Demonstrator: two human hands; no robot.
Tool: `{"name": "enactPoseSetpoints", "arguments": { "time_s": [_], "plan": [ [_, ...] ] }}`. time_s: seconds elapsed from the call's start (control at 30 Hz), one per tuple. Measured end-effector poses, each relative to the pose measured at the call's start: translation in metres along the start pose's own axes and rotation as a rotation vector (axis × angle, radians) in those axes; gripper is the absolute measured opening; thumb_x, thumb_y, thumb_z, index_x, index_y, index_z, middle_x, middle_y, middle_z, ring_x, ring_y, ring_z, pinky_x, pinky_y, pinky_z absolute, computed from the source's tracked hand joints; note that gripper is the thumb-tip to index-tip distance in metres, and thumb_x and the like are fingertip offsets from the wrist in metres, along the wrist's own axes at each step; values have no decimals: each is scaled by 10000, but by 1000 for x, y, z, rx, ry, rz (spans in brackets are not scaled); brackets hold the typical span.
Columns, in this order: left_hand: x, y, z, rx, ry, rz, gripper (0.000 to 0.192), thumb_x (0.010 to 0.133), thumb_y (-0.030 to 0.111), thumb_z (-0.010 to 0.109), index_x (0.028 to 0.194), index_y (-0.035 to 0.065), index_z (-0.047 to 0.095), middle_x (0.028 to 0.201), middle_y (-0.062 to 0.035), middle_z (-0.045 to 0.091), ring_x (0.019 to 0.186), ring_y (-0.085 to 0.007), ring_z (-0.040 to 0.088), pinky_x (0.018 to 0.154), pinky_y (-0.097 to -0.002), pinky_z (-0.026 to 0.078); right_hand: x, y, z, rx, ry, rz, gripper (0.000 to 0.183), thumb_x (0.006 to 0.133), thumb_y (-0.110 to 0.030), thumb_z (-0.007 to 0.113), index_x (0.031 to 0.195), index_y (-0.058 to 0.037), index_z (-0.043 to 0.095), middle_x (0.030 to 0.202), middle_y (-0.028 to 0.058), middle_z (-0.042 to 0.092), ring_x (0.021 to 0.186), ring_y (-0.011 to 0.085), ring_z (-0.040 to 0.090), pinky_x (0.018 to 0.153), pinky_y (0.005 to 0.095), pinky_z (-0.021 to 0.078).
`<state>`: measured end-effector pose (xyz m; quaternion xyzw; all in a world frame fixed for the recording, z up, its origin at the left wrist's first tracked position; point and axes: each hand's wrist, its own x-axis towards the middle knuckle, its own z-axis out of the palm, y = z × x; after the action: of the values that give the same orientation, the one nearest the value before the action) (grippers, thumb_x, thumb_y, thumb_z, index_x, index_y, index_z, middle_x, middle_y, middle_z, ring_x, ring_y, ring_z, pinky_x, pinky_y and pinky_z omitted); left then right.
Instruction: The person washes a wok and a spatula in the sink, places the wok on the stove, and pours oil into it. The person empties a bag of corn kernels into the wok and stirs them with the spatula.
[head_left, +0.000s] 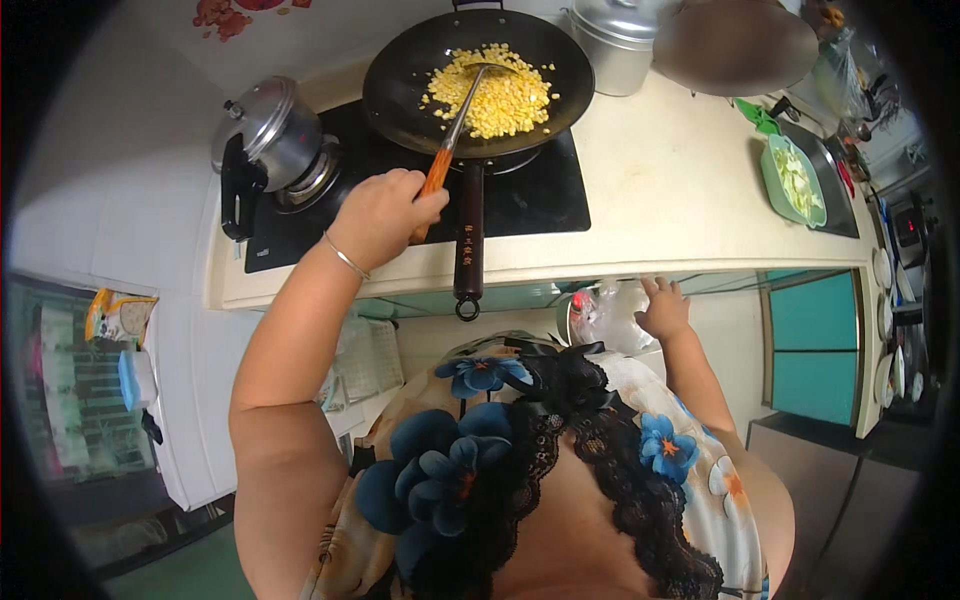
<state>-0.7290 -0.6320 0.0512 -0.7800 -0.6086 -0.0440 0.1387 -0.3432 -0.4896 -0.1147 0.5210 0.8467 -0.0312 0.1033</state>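
Observation:
My left hand (390, 214), with a thin bangle at the wrist, is closed around the orange-brown wooden handle of a metal wok spatula (465, 109). The spatula's head rests among yellow corn kernels (510, 101), partly hidden by them. They lie in a black wok (394, 90) on the hob, whose long dark handle (470, 225) points towards me. Low on the right, my right hand (664, 309) has its fingers apart and holds nothing. It is just below the counter's front edge, beside a clear plastic bag (619, 315) in an open cabinet space.
A pressure cooker (274, 139) sits on the left burner of the black glass hob (551, 195). Behind the counter (645, 180) stand a lidded metal pot (615, 52) and a blurred round brown thing (735, 45). A green basket (772, 176) holds pale chopped vegetables at right.

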Motion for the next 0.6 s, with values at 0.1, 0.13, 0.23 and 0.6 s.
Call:
{"name": "enactPoseSetpoints", "arguments": {
  "time_s": [0.1,0.13,0.23,0.6],
  "plan": [
    [19,-21,-39,-105,283,-5,197,735,117,670,920,88,606,818,-78,609,740,-227,599,646,-304,489,9,3,-7,314,78,-67,461,705,-291,679,1106,-83,584,1192,147,532,1081,292,512,887,376,430],
    [27,-28,-57,-253,350,-150,169,751,155,659,898,94,602,762,-61,604,666,-193,573,608,-297,475,9,-10,-25,559,48,-42,405,724,-285,674,1055,-62,607,1082,152,580,982,269,557,828,353,452],
    [52,-75,-106,-540,430,-487,186,779,246,636,842,76,595,689,-32,623,591,-119,543,578,-256,456,15,-46,-39,1069,29,-64,232,784,-240,652,841,-15,641,735,105,639,660,180,593,647,283,474],
    [70,-110,-39,-1236,593,-944,244,820,218,608,886,-14,568,710,-92,599,561,-135,594,502,-236,513,5,-173,-89,2117,-1244,-206,416,867,-451,511,963,-46,517,854,82,593,769,182,592,713,310,505]
  ]
}}
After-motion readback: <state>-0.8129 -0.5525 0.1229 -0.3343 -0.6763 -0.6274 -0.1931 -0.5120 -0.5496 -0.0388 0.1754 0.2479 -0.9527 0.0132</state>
